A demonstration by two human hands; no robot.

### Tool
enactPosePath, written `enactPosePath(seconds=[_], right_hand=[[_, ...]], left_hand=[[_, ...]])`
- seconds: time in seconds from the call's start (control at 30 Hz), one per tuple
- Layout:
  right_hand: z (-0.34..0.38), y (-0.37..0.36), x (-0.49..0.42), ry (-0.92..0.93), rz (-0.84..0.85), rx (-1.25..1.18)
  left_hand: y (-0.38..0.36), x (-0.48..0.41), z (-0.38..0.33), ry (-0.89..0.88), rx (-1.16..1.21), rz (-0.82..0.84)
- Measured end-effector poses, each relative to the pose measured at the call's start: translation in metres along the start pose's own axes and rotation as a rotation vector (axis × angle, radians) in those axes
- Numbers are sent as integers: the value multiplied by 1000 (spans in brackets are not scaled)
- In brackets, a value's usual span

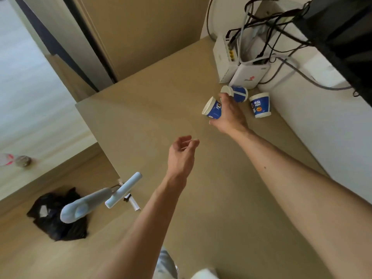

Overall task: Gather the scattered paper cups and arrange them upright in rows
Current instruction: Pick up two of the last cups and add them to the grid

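Three cups in sight, all bunched at the far right corner of the table (141,117), just in front of two white boxes (223,59). Right hand (229,113) grips the left cup (212,108), tilted, white rim facing left. Middle cup (236,93) lies tipped over right at the fingertips; contact, can't tell. Right cup (260,105) stands alone near the wall. Left hand (181,156) hovers over mid-table, fingers loosely curled, holding nothing
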State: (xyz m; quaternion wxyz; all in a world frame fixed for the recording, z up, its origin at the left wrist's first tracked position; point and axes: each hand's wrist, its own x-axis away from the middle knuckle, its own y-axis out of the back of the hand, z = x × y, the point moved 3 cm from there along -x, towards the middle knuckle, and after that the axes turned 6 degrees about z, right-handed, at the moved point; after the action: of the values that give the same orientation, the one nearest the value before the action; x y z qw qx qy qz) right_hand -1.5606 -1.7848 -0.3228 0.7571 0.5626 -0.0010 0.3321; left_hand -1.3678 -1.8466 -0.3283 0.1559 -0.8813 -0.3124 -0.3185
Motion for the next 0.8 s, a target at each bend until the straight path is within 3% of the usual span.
enactPosePath(seconds=[0.13, 0.33, 0.4, 0.53, 0.7, 0.8], right_hand=[[-2, -17, -16, 43, 34, 164], [-7, -27, -23, 41, 0, 194], [-9, -29, -20, 6, 8, 88], [-15, -21, -7, -64, 71, -470], [-10, -9, 15, 120, 234, -552], [-15, 4, 24, 216, 371, -534]], left_hand=[[0, -12, 2, 15, 3, 5], [-13, -29, -6, 18, -59, 42], [-18, -34, -9, 44, -89, 55], [-26, -43, -16, 65, -57, 105], [-38, -47, -30, -86, 132, 234], [-35, -52, -30, -130, 125, 179]])
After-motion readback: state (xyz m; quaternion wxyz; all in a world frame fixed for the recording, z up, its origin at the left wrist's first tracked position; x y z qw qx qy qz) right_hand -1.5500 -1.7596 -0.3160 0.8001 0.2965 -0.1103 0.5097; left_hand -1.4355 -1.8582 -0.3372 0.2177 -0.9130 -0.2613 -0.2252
